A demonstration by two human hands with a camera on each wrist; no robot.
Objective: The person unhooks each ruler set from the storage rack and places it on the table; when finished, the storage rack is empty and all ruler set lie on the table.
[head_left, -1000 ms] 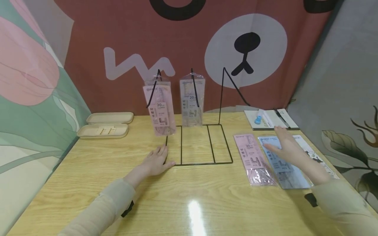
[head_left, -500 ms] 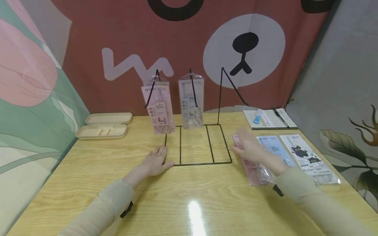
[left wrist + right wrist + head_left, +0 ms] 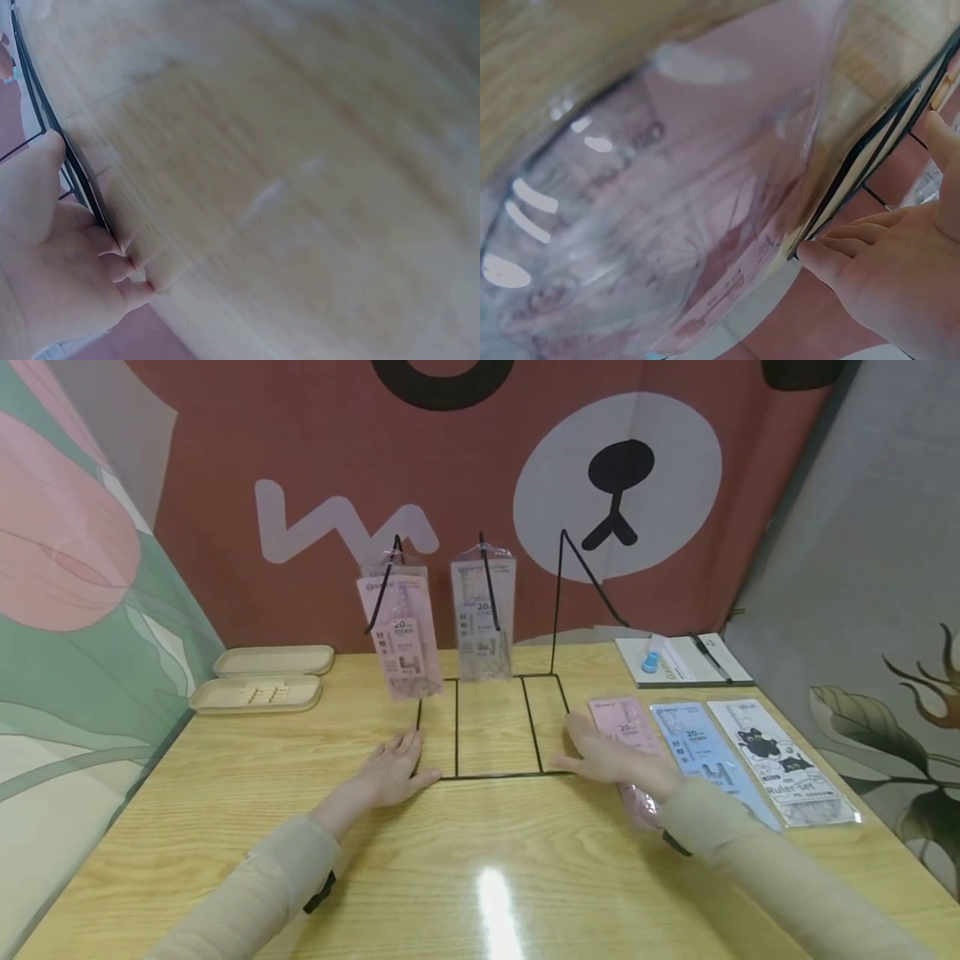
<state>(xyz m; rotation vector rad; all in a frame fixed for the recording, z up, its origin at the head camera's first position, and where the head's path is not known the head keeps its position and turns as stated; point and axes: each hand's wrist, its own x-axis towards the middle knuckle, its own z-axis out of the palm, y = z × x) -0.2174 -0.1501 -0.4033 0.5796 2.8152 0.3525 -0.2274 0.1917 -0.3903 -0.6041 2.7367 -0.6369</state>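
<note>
A black wire display rack (image 3: 498,776) with three upright prongs stands on the table. My left hand (image 3: 386,775) lies flat with straight fingers at the rack's left front corner; the left wrist view shows its fingertips along the black wire. My right hand (image 3: 603,757) rests at the right front corner, fingers extended, partly covering a pink ruler set pack (image 3: 626,724). On the left prong hang a pink ruler set pack (image 3: 405,647) and another behind it. A greyish ruler set pack (image 3: 483,618) hangs from the middle prong; the right prong holds nothing.
Right of the pink pack lie a blue ruler set pack (image 3: 697,745) and a white cat-print ruler set pack (image 3: 772,756). Behind them is a notebook (image 3: 678,672) with a pen (image 3: 708,656) and a small blue-ended item (image 3: 651,662). An open beige case (image 3: 225,695) sits back left.
My right hand has moved left from above the blue pack, past the pink pack, to the rack's right front corner. My left hand stays at the left corner.
</note>
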